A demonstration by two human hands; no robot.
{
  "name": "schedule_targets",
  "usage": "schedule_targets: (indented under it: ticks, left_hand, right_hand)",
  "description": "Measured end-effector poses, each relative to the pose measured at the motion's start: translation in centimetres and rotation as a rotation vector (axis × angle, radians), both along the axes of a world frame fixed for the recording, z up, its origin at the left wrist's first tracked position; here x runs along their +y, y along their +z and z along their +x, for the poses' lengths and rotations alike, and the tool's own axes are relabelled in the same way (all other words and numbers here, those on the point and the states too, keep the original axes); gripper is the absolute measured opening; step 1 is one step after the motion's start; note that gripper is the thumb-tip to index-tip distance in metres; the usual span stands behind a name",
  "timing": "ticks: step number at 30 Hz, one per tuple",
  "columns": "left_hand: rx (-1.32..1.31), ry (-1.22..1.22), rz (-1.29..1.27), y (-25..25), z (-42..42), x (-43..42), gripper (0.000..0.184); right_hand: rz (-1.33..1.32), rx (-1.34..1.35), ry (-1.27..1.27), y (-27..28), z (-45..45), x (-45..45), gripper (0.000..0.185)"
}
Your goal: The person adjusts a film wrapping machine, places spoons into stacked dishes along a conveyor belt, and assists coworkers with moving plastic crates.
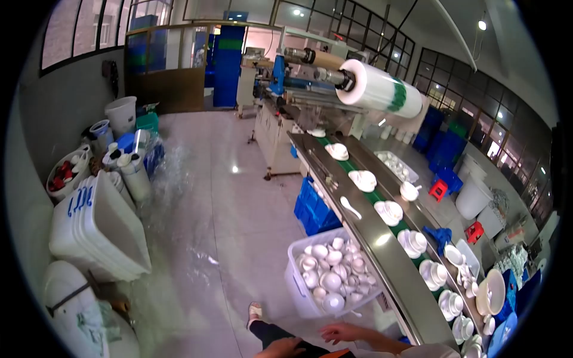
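My right hand (341, 333) reaches in from the lower right, its fingers apart and holding nothing. It is just below a translucent plastic bin (292, 268) heaped with small white cups and bowls (331, 280). My left hand (280, 348) lies against my dark-trousered leg at the bottom edge, fingers stretched out and partly cut off by the frame. To the right runs a conveyor with a green belt (371, 195), carrying a row of stacked white dish sets (413, 243). A white spoon (351, 207) lies on its near metal edge.
A wrapping machine (277, 140) with a large film roll (382, 89) stands beyond the conveyor. Blue crates (313, 206) sit under the conveyor. Nested white tubs (101, 230) line the left wall, beside plastic film (173, 173) on the floor. Red stools (438, 190) stand at right.
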State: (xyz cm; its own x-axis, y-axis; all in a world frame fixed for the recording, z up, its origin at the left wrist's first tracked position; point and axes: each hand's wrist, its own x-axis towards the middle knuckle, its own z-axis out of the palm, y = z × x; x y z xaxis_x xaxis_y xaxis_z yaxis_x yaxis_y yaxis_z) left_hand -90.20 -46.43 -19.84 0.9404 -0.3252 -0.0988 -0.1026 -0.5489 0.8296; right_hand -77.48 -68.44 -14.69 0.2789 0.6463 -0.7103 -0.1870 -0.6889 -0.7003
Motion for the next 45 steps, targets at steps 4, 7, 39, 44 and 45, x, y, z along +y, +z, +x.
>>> schedule_targets:
  ticks: [4, 7, 39, 44, 45]
  left_hand:
    - [0.17, -0.044, -0.127, 0.6, 6.8, 8.1, 0.037]
    - [0.11, 0.107, 0.183, -4.3, 11.5, 16.3, 0.04]
    - [-0.282, -0.338, 0.45, -0.3, 76.4, 52.4, 0.035]
    - [0.072, -0.628, -0.12, -9.3, 85.6, 51.3, 0.035]
    - [-0.264, -0.902, 0.241, -18.0, 87.5, 51.9, 0.038]
  right_hand:
    - [0.087, 0.061, 0.133, -8.9, 7.9, 5.6, 0.042]
    - [0.085, -0.285, 0.395, -9.7, 15.5, 14.7, 0.044]
    - [0.235, -0.528, -0.671, -0.4, 61.7, 54.6, 0.035]
    - [0.138, -0.397, -0.779, -1.0, 67.6, 56.5, 0.035]
    - [0.111, -0.35, -0.75, -2.0, 67.7, 57.0, 0.035]
